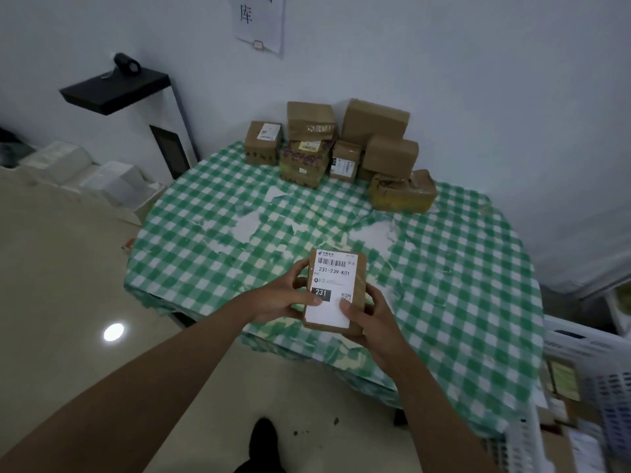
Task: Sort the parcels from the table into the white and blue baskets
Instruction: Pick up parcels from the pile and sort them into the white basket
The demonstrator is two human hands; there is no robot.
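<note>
Now parcel (336,289) in L hand (283,297) & R hand (370,317).

Paper sign (258,20) taped on wall (Chinese characters). Black shelf (114,88) at left, dark roll (127,64) on it. Black shoe (261,442) on floor.

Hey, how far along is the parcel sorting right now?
Partly done. The white basket at right already holds some parcels. In hand: both the left hand and right hand hold one labelled parcel above the table. Left: a pile of about seven at the far edge.
</note>
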